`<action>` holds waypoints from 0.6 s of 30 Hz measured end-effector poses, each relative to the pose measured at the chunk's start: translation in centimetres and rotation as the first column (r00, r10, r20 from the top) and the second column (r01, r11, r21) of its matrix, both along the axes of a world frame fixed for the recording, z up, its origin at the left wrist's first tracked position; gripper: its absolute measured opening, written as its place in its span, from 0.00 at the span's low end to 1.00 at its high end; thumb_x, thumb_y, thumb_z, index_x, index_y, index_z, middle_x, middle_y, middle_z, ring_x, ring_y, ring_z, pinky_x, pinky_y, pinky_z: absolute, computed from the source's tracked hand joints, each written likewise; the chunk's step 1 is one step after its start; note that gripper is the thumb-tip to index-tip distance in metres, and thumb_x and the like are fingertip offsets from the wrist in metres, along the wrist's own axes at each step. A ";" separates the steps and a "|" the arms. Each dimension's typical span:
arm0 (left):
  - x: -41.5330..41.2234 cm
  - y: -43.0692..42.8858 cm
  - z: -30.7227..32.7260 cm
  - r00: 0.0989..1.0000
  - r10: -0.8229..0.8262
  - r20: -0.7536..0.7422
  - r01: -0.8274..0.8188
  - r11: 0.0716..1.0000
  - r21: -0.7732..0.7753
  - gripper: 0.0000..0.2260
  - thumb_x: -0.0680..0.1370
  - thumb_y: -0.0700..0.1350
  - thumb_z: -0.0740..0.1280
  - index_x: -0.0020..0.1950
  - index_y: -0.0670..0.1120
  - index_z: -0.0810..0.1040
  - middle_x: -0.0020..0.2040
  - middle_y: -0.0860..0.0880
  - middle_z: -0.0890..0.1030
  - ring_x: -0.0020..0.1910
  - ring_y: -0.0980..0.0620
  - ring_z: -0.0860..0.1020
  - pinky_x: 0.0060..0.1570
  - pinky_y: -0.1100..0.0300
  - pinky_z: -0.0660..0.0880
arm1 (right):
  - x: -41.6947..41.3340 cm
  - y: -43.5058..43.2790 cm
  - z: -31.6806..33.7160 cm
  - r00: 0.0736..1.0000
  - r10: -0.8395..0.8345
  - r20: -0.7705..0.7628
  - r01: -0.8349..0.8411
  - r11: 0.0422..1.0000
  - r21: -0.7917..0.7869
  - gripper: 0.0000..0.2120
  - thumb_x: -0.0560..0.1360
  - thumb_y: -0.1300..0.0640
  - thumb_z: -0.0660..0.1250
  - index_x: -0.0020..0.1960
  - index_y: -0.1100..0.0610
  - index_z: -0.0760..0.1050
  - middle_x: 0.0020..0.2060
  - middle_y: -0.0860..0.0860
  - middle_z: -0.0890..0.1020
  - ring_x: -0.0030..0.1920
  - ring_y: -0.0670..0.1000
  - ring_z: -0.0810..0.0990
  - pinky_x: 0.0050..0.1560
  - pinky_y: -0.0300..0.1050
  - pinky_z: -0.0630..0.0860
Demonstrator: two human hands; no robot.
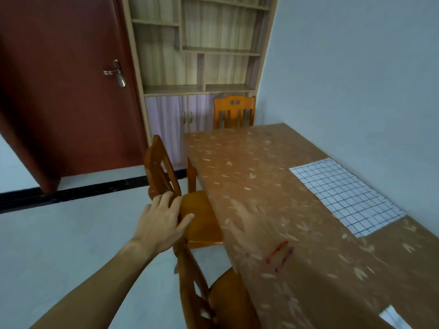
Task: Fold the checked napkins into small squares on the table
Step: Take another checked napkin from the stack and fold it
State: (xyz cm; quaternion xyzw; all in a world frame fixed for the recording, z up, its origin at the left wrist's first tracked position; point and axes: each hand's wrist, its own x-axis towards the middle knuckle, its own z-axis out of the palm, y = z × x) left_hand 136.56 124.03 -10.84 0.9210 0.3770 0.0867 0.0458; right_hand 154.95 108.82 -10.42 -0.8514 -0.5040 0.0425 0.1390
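Two hands were out ahead of the person. Nearest, at the bottom edge, a near chair of orange wood stood tucked against the left side of the table, which wore a brown cover printed with pale leaves. A pale patch showed at the table's near right edge; what it was could not be told.

The left hand gripped a flat orange panel, thumb laid on its top face and fingers wrapped over its left edge. Whether that panel was a seat or the top rail of a chair back was unclear. The right hand hung over the table's left part, smeared by motion to a see-through blur, so its fingers could not be read as open or closed. A red bracelet showed at its wrist.

Farther on, one napkin, white with a dark check, lay spread flat and unfolded on the table's right side, just beside the wall and well apart from both hands. A second chair leaned by the table's left edge, just past the left hand.

At the table's far end stood a far chair. Behind it rose a shelf unit, and to its left a red door with a metal handle. A black strip crossed the pale floor.
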 end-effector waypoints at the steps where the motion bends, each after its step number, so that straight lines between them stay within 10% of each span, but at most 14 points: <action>1: -1.4 1.1 -0.2 1.000 0.020 -0.009 -0.020 1.000 0.004 0.34 0.75 0.68 0.44 0.71 0.50 0.67 0.71 0.47 0.68 0.69 0.45 0.66 0.66 0.47 0.68 | -1.2 1.3 0.2 1.000 0.014 0.005 -0.014 1.000 -0.009 0.27 0.76 0.39 0.54 0.74 0.40 0.54 0.67 0.50 0.69 0.68 0.56 0.66 0.68 0.57 0.65; 18: -11.5 16.2 0.1 0.998 0.024 -0.053 -0.024 1.000 0.003 0.30 0.78 0.65 0.53 0.73 0.47 0.66 0.74 0.43 0.65 0.72 0.43 0.63 0.67 0.47 0.66 | -11.3 16.1 1.6 0.996 -0.010 0.093 0.020 0.993 -0.114 0.29 0.77 0.37 0.52 0.75 0.44 0.55 0.69 0.52 0.68 0.66 0.57 0.67 0.63 0.57 0.69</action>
